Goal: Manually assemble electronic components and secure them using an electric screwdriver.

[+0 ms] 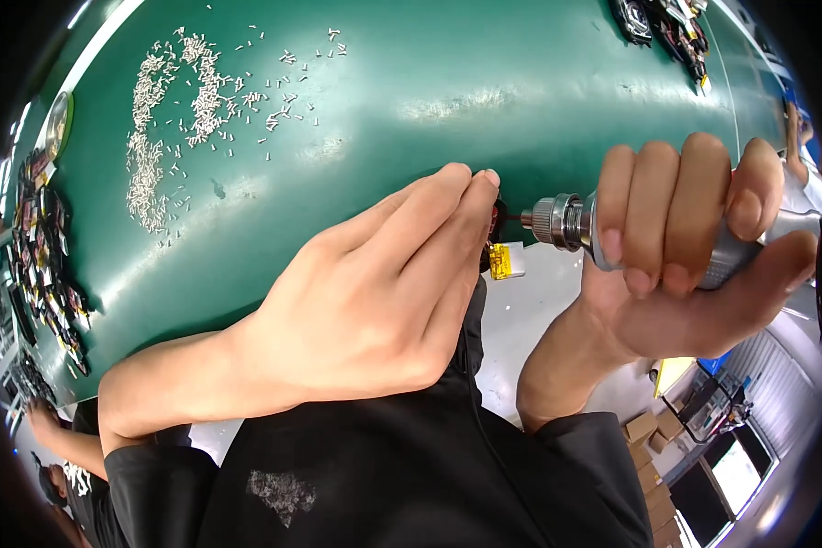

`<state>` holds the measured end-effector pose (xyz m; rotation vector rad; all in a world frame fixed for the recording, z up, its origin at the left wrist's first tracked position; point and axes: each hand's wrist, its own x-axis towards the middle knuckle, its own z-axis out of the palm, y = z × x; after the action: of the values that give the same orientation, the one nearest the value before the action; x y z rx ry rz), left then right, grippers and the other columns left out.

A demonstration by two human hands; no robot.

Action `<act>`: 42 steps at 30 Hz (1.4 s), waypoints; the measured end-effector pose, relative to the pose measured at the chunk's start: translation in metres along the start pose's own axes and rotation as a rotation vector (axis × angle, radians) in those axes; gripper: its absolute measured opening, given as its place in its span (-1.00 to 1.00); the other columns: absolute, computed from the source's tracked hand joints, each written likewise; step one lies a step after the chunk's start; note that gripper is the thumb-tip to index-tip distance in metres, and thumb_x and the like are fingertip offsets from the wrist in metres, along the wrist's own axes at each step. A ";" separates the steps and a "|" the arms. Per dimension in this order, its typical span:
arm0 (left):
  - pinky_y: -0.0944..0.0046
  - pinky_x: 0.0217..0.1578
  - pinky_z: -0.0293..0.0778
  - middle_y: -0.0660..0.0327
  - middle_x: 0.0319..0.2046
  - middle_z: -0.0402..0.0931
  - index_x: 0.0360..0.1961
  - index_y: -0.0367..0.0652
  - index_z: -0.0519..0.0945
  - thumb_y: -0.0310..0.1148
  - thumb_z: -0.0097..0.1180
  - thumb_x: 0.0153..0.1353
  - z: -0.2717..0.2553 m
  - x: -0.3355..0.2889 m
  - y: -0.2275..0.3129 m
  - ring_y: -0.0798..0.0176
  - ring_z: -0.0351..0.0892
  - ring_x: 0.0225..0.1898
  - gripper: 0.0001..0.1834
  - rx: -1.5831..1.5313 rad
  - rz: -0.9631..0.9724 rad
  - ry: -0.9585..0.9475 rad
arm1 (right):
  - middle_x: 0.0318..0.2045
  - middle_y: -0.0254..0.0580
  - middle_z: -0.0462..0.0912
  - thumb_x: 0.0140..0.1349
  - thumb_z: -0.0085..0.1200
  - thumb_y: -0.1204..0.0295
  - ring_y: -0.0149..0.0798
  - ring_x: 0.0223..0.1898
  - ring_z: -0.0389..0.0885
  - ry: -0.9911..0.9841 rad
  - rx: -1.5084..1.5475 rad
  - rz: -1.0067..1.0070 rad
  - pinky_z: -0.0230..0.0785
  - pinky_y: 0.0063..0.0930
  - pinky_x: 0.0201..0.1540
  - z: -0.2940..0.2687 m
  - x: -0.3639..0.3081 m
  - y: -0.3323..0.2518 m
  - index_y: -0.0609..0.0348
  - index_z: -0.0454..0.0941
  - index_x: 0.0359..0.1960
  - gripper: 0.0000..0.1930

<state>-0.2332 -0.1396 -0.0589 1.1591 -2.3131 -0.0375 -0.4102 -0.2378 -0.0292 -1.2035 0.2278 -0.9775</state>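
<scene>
My left hand (374,292) is closed, fingers pinched round a small dark electronic part (497,219) that they mostly hide. From its lower end hangs a silver pouch battery with yellow tape (506,260). A grey electric screwdriver (564,222) lies sideways in my right hand (685,237), its fingers wrapped round the body. The thin bit points left and reaches the dark part; whether it sits in a screw is hidden. Both hands are at the near edge of the green table (356,128).
Many small silver screws (205,100) lie scattered at the far left of the table. Dark wired parts (41,247) are heaped along the left edge, with another heap (671,36) at the far right. People (73,475) are at lower left and far right; cardboard boxes (644,429) stand lower right.
</scene>
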 end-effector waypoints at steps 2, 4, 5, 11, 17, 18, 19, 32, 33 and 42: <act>0.18 -0.26 0.60 -0.18 -0.14 0.52 -0.37 -0.60 0.55 -0.61 0.16 -0.26 -0.001 0.001 0.000 -0.07 0.56 -0.12 -0.67 -0.029 -0.016 -0.018 | -0.73 -0.47 0.25 0.39 -0.23 0.00 -0.52 -0.75 0.16 -0.041 -0.011 -0.019 0.16 -0.60 -0.56 0.001 0.002 0.003 0.02 0.38 -0.27 -0.64; 0.18 -0.27 0.60 -0.16 -0.10 0.50 -0.33 -0.59 0.55 -0.61 0.15 -0.24 0.001 0.000 -0.001 -0.05 0.53 -0.09 -0.66 -0.070 -0.036 0.011 | -0.73 -0.47 0.25 0.39 -0.23 0.01 -0.52 -0.75 0.16 0.008 -0.009 -0.031 0.15 -0.60 -0.57 0.014 0.002 0.004 0.03 0.38 -0.27 -0.64; 0.18 -0.27 0.60 -0.16 -0.10 0.50 -0.33 -0.59 0.55 -0.61 0.15 -0.24 0.000 0.000 -0.003 -0.05 0.53 -0.09 -0.66 -0.063 -0.029 0.019 | -0.72 -0.46 0.25 0.39 -0.22 0.02 -0.53 -0.74 0.16 0.060 -0.005 -0.037 0.15 -0.60 -0.57 0.021 0.002 0.005 0.03 0.37 -0.28 -0.64; 0.23 -0.21 0.57 -0.09 -0.15 0.51 -0.30 -0.54 0.56 -0.55 0.15 -0.19 -0.016 -0.009 -0.004 0.00 0.48 -0.05 -0.65 0.014 -0.029 -0.013 | -0.73 -0.50 0.23 0.36 -0.08 0.14 -0.56 -0.76 0.14 -0.042 -0.002 -0.074 0.09 -0.62 -0.60 0.029 0.014 0.011 0.06 0.31 -0.32 -0.73; 0.26 -0.08 0.51 -0.08 -0.15 0.51 -0.20 -0.51 0.53 -0.45 0.07 -0.08 -0.035 -0.032 -0.002 0.03 0.48 -0.03 -0.61 -0.007 -0.034 -0.070 | -0.84 -0.58 0.24 0.16 0.22 0.13 -0.60 -0.83 0.20 0.019 0.228 -0.148 0.09 -0.74 -0.71 0.024 0.009 0.006 0.07 0.27 -0.16 -0.56; 0.22 -0.06 0.50 -0.08 -0.11 0.50 -0.15 -0.47 0.51 -0.47 0.10 -0.08 -0.049 -0.046 -0.005 0.00 0.48 -0.02 -0.59 0.015 -0.129 -0.007 | -0.84 -0.55 0.24 0.19 0.19 0.14 -0.59 -0.84 0.19 0.058 0.286 -0.172 0.11 -0.74 -0.72 0.026 0.009 0.007 0.08 0.26 -0.15 -0.58; 0.19 -0.05 0.49 -0.07 -0.08 0.48 -0.10 -0.44 0.49 -0.48 0.13 -0.08 -0.066 -0.054 -0.005 -0.02 0.47 -0.01 -0.56 0.017 -0.195 0.055 | -0.83 -0.53 0.23 0.23 0.16 0.18 -0.58 -0.84 0.18 0.092 0.320 -0.196 0.11 -0.73 -0.72 0.024 0.007 0.002 0.10 0.24 -0.17 -0.62; 0.07 0.03 0.35 0.05 0.00 0.43 -0.05 -0.23 0.51 -0.58 0.16 0.05 -0.171 -0.136 -0.075 -0.04 0.41 0.04 -0.63 0.608 -0.765 0.113 | -0.78 -0.47 0.17 0.40 -0.14 0.22 -0.54 -0.80 0.10 0.268 0.645 0.007 0.10 -0.62 -0.66 0.051 -0.011 0.059 0.11 0.24 -0.24 -0.77; 0.10 -0.02 0.39 0.07 -0.05 0.46 -0.12 -0.24 0.54 -0.59 0.18 0.03 -0.156 -0.122 -0.078 -0.02 0.45 -0.01 -0.67 0.488 -0.704 0.116 | -0.77 -0.47 0.17 0.40 -0.14 0.23 -0.54 -0.80 0.11 0.287 0.653 -0.013 0.11 -0.61 -0.66 0.048 -0.012 0.059 0.11 0.25 -0.25 -0.78; 0.20 -0.29 0.49 0.16 -0.31 0.49 -0.30 -0.29 0.59 -0.61 0.17 0.00 -0.112 -0.086 -0.101 0.09 0.52 -0.28 -0.81 0.417 -0.486 -0.016 | -0.76 -0.45 0.19 0.41 -0.16 0.23 -0.52 -0.80 0.12 0.349 0.781 -0.029 0.14 -0.57 -0.65 0.045 -0.016 0.055 0.11 0.27 -0.27 -0.78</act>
<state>-0.0634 -0.1150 -0.0294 1.9132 -2.0504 0.2694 -0.3634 -0.1942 -0.0646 -0.3223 0.0830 -1.1497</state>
